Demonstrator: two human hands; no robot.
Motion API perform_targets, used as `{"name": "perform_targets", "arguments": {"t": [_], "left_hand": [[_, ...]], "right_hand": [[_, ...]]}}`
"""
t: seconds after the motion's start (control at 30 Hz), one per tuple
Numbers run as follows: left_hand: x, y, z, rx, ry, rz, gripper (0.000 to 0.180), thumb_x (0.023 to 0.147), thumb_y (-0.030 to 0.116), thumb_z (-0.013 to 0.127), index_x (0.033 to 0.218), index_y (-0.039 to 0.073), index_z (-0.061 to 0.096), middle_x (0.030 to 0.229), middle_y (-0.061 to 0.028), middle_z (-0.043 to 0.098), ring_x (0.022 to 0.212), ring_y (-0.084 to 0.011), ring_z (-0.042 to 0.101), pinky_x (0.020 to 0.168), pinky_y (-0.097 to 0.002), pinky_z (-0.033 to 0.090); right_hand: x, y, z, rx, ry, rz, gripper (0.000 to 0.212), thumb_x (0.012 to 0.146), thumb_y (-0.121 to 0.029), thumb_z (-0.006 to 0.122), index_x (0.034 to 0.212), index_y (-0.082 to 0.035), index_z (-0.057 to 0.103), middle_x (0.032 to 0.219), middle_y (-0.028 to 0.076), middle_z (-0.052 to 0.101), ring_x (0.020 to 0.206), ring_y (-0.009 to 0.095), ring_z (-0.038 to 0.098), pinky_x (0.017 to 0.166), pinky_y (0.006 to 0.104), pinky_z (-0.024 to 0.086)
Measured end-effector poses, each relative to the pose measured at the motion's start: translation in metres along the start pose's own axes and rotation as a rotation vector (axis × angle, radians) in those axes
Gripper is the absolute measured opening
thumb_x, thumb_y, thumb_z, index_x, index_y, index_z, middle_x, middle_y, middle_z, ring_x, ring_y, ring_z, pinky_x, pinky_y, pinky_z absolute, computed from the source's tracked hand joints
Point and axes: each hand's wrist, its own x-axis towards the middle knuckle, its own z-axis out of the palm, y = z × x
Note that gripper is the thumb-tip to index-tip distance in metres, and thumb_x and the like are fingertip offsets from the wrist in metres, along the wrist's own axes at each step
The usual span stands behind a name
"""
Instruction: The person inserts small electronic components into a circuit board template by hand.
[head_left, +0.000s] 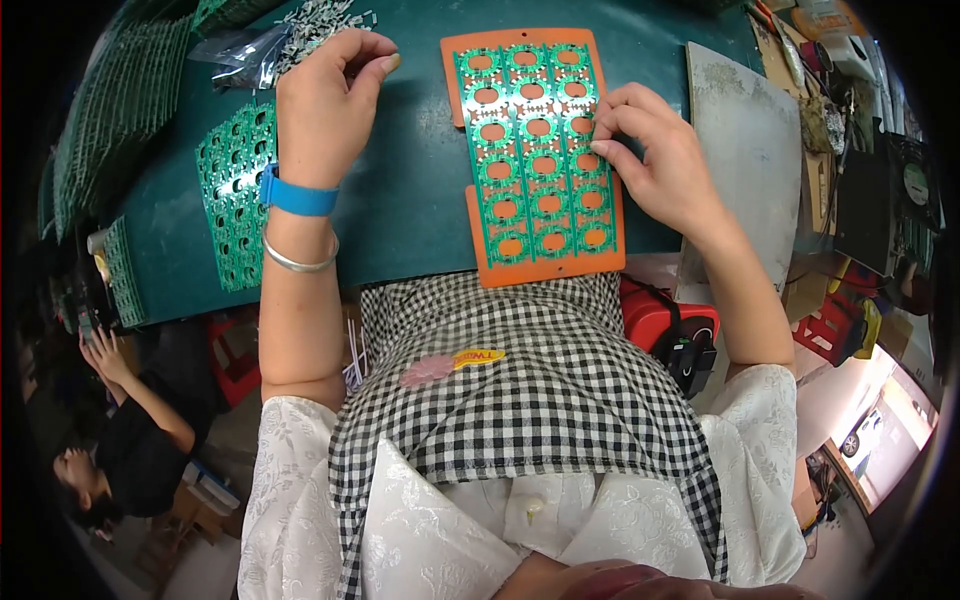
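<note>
An orange tray [553,268] lies on the green table, and on it rests a green circuit board panel [522,150] with rows of oval cutouts. My right hand [655,160] is at the panel's right edge, thumb and fingers closed together; whatever they pinch is too small to make out. My left hand [335,100], with a blue wristband, hovers beside a pile of small silvery metal parts [318,28]. Its thumb and index finger are pinched, and I cannot tell what is between them. Beneath my left wrist lies a second green panel [232,190], partly hidden by my arm.
Stacked green panels [125,110] stand at the far left. A clear plastic bag [240,58] lies by the metal parts. A grey metal plate [745,150] leans over the table's right side, with tools beyond. At lower left, another person [140,430] works.
</note>
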Motion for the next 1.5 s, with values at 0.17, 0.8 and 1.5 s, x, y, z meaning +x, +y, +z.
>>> {"name": "perform_targets", "arguments": {"t": [0.17,0.8,1.5], "left_hand": [[-0.017,0.03,0.005,-0.22,-0.056,0.035,0.017,0.086,0.002,0.067,0.103,0.003,0.068,0.084,-0.0064,0.072,0.074,-0.0124,0.069,0.069,-0.0253,0.054],[-0.049,0.068,0.018,-0.369,-0.066,0.209,0.02,0.08,-0.003,0.073,0.099,0.001,0.067,0.088,-0.0102,0.072,0.081,-0.0194,0.071,0.073,-0.0299,0.055],[-0.003,-0.047,-0.007,0.279,-0.079,-0.186,0.014,0.085,0.018,0.071,0.089,0.005,0.069,0.081,-0.0127,0.07,0.074,-0.0297,0.068,0.069,-0.0366,0.053]], "right_hand": [[0.001,-0.005,0.003,-0.176,-0.021,-0.163,0.015,0.074,0.0,0.072,0.085,-0.003,0.061,0.094,0.009,0.06,0.093,0.029,0.056,0.079,0.0381,0.049],[0.013,-0.049,-0.006,0.24,0.072,-0.141,0.008,0.079,0.002,0.066,0.084,0.001,0.059,0.09,0.01,0.063,0.083,0.024,0.063,0.077,0.0332,0.051],[-0.031,-0.012,-0.006,0.016,-0.059,-0.063,0.012,0.079,0.002,0.066,0.085,-0.001,0.056,0.102,0.009,0.058,0.097,0.027,0.058,0.086,0.0349,0.048]]}}
